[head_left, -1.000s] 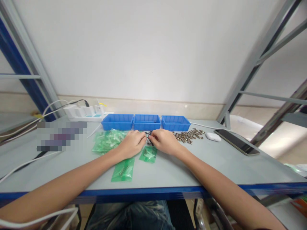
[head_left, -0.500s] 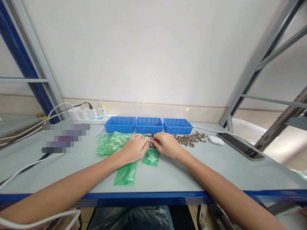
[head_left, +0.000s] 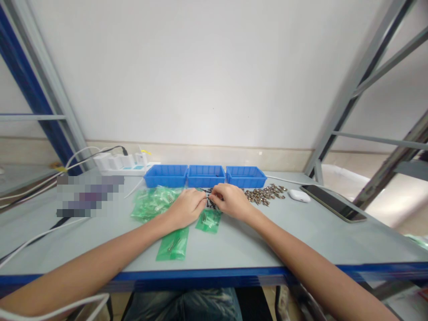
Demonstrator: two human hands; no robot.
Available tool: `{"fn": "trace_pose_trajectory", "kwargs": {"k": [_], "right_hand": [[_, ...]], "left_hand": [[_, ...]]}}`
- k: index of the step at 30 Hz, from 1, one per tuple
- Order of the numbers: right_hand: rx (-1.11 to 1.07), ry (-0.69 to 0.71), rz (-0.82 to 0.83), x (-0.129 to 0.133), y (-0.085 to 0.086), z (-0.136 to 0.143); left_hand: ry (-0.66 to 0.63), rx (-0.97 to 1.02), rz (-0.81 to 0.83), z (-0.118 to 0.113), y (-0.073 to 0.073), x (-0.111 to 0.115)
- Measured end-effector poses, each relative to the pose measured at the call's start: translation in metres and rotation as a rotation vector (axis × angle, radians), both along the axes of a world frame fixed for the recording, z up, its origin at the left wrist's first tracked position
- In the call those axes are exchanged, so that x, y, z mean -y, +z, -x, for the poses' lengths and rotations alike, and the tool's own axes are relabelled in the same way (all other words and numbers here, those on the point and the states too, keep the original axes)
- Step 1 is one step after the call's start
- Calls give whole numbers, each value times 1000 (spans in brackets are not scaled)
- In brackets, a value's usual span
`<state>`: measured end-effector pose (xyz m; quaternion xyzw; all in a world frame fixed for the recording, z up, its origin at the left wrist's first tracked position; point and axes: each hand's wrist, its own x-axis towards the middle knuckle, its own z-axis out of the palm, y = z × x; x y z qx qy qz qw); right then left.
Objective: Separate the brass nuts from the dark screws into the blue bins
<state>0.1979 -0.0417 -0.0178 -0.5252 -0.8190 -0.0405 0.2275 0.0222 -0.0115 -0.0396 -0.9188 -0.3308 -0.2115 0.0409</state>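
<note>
My left hand [head_left: 187, 206] and my right hand [head_left: 230, 199] meet at the middle of the desk, fingers closed in a pinch. Between their fingertips is a thin dark piece that looks like a black screw [head_left: 206, 197], partly hidden by the fingers. Loose black screws [head_left: 211, 205] lie just under and behind the fingertips. A small green bag [head_left: 207, 221] with metal screws rests in front of the hands. Another green bag [head_left: 172, 244] lies nearer the desk edge, below my left wrist. Beside my left hand is a pile of green bags [head_left: 152, 203].
Three blue bins stand in a row behind the hands: left [head_left: 166, 180], middle [head_left: 205, 182], right [head_left: 245, 182]. Shiny metal pieces [head_left: 265, 194] are heaped right of my right hand. Farther right lie a white earphone case [head_left: 299, 195] and a phone [head_left: 333, 203]. A power strip [head_left: 122, 166] with cables stands back left.
The hands stay together in nearly the same place; the fingers of my right hand have shifted slightly. The whole view has moved a little.
</note>
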Motion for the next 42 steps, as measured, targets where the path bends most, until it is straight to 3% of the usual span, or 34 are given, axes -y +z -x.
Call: {"fn": "trace_pose_trajectory", "kwargs": {"k": [19,36,42], "right_hand": [[-14,-52,20,2,3,3],[-148,20,-7,-1,-2,3],[-118,124,-19,1,-3,2]], "left_hand": [[14,24,-17,1,-2,0],[-4,20,3,0,-4,-1],[29,-2,-10,1,-5,-2]]}}
